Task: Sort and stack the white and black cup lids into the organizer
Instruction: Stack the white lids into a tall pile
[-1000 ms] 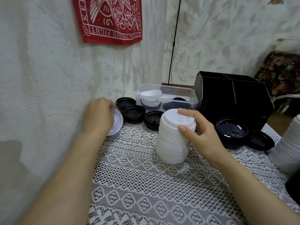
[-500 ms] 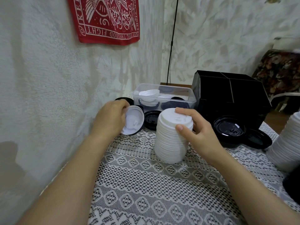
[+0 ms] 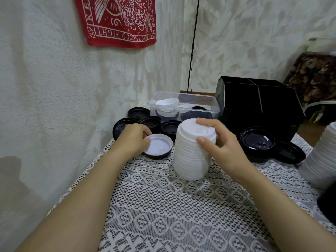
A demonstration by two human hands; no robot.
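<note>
Head view: the left hand (image 3: 133,140) is pinching a white lid (image 3: 158,147) at its left edge, with the fingers curled over the rim. This lid is lying with its hollow side up, and a black rim (image 3: 160,155) is showing under it; I cannot tell if the two are nested. Just beside it, the right hand (image 3: 220,142) is gripping the top of a white stack (image 3: 192,157), with the thumb on the near side and the fingers curled over the top lid. The stack is standing upright on the lace cloth (image 3: 163,206), between the two hands. Behind the left hand, four black lids (image 3: 169,128) are lying near the wall, close together. A clear box (image 3: 183,108) is standing behind them, holding some white and black lids. The black organizer (image 3: 258,110) is standing to the right of the box and touching it; its compartments are looking dark, and I cannot tell what is inside. In front of the organizer, two bigger black lids (image 3: 257,140) are lying side by side. At the right edge, a second white stack (image 3: 320,160) is showing partly. A red cloth (image 3: 118,20) is hanging on the wall.
</note>
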